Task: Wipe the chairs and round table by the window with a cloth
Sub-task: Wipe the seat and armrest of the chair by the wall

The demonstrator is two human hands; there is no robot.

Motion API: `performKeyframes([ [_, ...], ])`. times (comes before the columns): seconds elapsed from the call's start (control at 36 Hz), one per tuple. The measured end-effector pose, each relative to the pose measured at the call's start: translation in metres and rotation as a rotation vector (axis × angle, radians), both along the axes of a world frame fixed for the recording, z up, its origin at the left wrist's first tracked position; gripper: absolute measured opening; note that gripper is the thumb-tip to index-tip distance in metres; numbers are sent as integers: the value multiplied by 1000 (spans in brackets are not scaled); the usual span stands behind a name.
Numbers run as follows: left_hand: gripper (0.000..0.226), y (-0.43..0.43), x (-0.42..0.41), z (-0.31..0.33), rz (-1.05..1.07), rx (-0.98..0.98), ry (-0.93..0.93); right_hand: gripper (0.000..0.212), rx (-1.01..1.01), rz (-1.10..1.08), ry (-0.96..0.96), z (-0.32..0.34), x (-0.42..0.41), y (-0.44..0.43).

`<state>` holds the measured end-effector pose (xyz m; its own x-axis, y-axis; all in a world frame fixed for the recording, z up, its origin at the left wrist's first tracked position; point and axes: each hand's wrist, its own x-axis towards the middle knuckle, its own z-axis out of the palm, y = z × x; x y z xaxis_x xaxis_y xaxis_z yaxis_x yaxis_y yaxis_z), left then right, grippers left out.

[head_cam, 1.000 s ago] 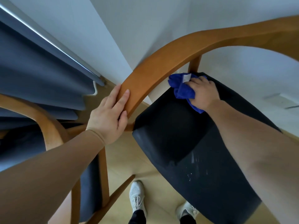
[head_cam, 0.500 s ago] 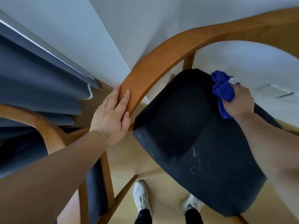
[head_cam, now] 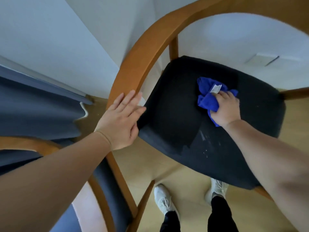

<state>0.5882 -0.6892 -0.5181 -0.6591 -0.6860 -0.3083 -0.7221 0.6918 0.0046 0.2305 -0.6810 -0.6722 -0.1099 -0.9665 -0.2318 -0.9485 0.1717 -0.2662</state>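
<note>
A wooden chair with a curved armrest rail [head_cam: 143, 47] and a black padded seat [head_cam: 175, 114] stands in front of me. My right hand [head_cam: 225, 108] presses a bunched blue cloth [head_cam: 207, 96] with a white label onto the seat's far middle. My left hand [head_cam: 122, 119] lies flat with fingers apart, over the lower end of the rail and the seat's left corner, holding nothing. Pale specks and a streak mark the seat near its front. The round table is not in view.
A second wooden chair [head_cam: 107, 190] with a dark blue seat stands at the lower left. A dark blue curtain [head_cam: 36, 114] hangs on the left, a white wall behind. My white shoes [head_cam: 163, 200] stand on the light wooden floor under the seat's front edge.
My right hand has swept the cloth from the seat's back edge toward its middle. My left hand has slid down off the rail and flattened over the seat's corner.
</note>
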Motion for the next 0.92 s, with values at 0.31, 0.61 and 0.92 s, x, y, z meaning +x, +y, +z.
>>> performKeyframes([
  [0.31,46,-2,1,-1,-170,-17,-34,68,79,0,-16,-1,51,75],
  [0.61,48,1,3,-4,-189,-60,-34,71,69,114,20,0,81,125],
  [0.92,47,-1,0,-2,-333,-56,-66,74,104,241,-46,-8,114,202],
])
